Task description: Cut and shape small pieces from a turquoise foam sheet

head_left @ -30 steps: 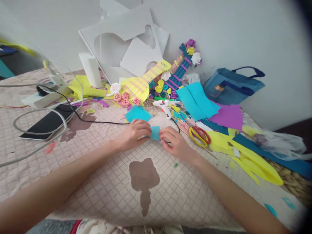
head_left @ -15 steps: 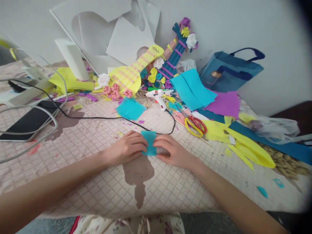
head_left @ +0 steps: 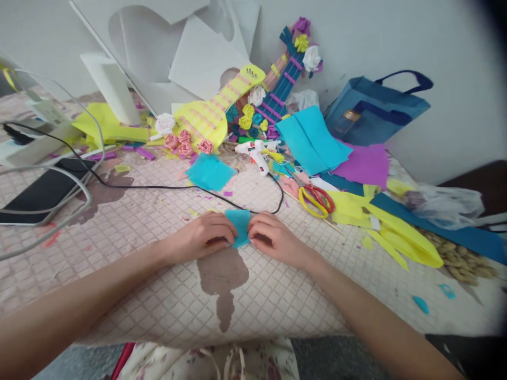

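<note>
A small piece of turquoise crepe paper (head_left: 240, 228) is held between my two hands, low over the quilted table cover. My left hand (head_left: 206, 235) pinches its left edge, fingers closed. On the right edge, my right hand (head_left: 279, 238) grips it with thumb and fingertips pressed together. Part of the paper is hidden behind the fingers. Beyond the hands lies a larger turquoise paper square (head_left: 210, 172). A white glue gun (head_left: 254, 155) rests past it, its black cord (head_left: 178, 187) running across the table behind my hands.
Scissors with red and yellow handles (head_left: 317, 200) lie to the right, beside yellow paper strips (head_left: 392, 232). At the back stand a yellow paper guitar (head_left: 204, 121) with paper roses and a blue guitar (head_left: 279, 100). A blue bag (head_left: 372, 111) and a phone (head_left: 43, 190) flank them.
The view has shifted slightly. Both hands still hold the turquoise paper; its lower edge is now more covered, and the right fingers have curled closer around it.
</note>
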`<state>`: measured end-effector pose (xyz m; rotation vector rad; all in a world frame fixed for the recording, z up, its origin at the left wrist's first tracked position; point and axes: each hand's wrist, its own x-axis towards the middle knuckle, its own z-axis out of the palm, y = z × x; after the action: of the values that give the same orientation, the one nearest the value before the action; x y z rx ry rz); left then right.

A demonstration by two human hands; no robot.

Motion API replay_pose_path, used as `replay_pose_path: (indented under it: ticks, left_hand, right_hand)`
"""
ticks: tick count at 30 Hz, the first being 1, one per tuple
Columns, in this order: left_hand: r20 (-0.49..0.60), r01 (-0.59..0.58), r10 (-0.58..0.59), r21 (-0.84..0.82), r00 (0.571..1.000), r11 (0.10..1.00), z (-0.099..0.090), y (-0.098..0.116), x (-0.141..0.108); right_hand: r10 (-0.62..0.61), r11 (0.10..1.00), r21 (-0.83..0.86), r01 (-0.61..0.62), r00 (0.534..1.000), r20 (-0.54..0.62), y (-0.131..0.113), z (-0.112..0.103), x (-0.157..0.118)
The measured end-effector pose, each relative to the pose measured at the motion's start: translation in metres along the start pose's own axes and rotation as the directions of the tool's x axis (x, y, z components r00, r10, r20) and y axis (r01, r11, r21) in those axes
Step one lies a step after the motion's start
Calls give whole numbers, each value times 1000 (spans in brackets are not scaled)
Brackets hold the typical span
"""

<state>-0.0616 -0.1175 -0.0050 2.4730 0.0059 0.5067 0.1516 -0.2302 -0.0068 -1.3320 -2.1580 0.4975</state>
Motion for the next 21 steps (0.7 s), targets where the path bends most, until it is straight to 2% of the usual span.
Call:
replay_pose_path:
  ticks: [3,8,17,21]
  left_hand:
    - [-10,11,-12,-21,1000,1000,2,0,-1]
    - [-93,84,-87,-34,992,996,4,-1,-2]
    - [20,74,-74,-53,997,996,-3,-1,1]
    - [13,72,-72,-28,997,997,-3,0,-1]
  right_hand:
    - [23,1000,-9,-23,1000,9,-1,1,2]
    - [46,999,12,-47,998,43,-1,-2,1]
    - [68,991,116,-70,997,23,-3,-4,5]
    - [86,990,106,-90,995,45,-5,-6,5]
